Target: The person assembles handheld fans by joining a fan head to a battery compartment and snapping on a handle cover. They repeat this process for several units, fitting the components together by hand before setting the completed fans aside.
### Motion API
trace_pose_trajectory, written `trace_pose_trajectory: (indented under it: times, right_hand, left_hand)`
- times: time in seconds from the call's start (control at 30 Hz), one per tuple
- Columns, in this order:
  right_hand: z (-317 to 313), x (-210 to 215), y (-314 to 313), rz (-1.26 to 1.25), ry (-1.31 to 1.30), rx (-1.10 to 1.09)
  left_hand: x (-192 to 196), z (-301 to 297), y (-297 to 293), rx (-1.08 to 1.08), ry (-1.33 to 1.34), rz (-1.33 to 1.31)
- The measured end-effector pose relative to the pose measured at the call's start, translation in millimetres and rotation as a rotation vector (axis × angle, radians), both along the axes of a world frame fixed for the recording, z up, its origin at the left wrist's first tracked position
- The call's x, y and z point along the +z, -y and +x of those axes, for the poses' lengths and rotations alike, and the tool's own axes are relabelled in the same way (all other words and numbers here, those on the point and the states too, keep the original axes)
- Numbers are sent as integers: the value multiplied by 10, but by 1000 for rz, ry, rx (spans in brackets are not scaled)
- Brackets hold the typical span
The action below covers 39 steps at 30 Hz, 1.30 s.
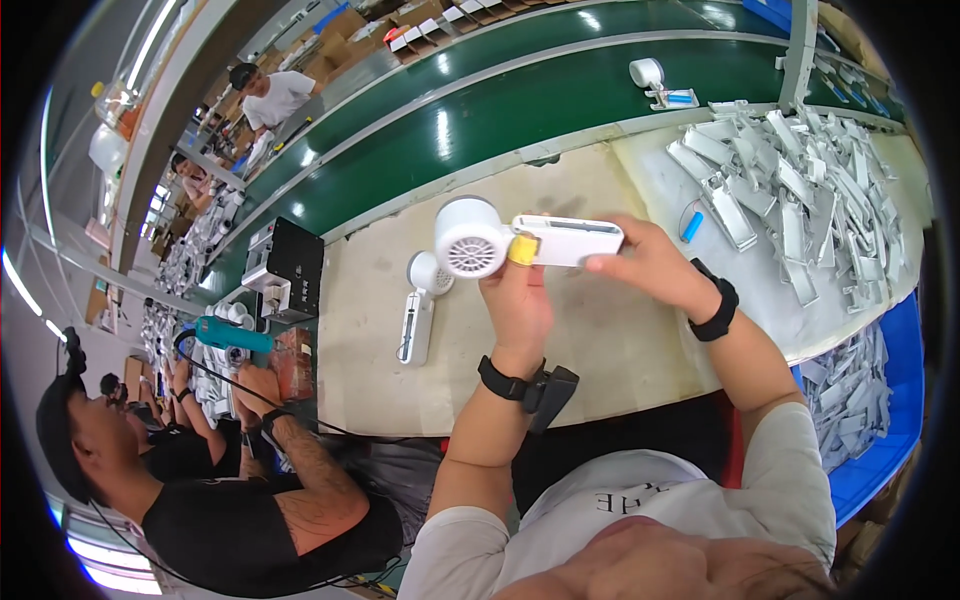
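Note:
A white handheld fan [473, 222] with a round vented head and a slim handle is raised over the workbench, lying sideways. My left hand [520, 303] is closed on it from below, where the handle meets the head; yellow tape wraps a finger there. At the handle's far end, my right hand [650, 265] grips it between thumb and fingers. A narrow slot runs along the handle's upper side. To the left, a second white handheld fan [417, 327] lies on the bench, apart from both hands, with a thin dark wire at its handle.
White plastic handle shells [790, 190] are heaped on the bench's right, near a blue battery [692, 227]. A blue bin [905, 400] of white pieces stands below. Another fan with a battery [680, 98] sits on the green conveyor [440, 120]. At left, a co-worker [260, 500] is beside a teal power tool [232, 335].

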State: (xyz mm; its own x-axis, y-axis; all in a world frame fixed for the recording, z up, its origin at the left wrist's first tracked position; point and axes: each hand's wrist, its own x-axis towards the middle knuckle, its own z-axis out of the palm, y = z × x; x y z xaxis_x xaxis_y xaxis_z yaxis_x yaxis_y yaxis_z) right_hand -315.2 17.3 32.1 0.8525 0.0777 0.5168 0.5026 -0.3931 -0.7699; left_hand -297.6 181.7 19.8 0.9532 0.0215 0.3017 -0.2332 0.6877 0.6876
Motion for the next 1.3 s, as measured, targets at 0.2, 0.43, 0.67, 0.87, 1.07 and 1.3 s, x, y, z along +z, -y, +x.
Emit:
trace_pose_trajectory:
  times: [0.2,0.43,0.67,0.87,1.07,1.3]
  right_hand:
    - [-94,48,-103,325,-434,295]
    - [-169,99,12,139,-170,193]
    - [-116,-155,-138,80,-160,221]
    - [-263,-7,-122,-519,-201,335]
    - [-799,617,82,684,314,745]
    - [-1470,992,208,1265,100,391]
  left_hand:
    - [13,10,-65,-3,9,-10]
    - [161,-116,-6,-245,-47,-136]
    - [73,-3,-241,-225,-74,101]
    - [220,-111,-566,5,-82,707]
    - [64,-104,-1364,663,416,2037]
    - [34,213,-1569,471,-77,2271]
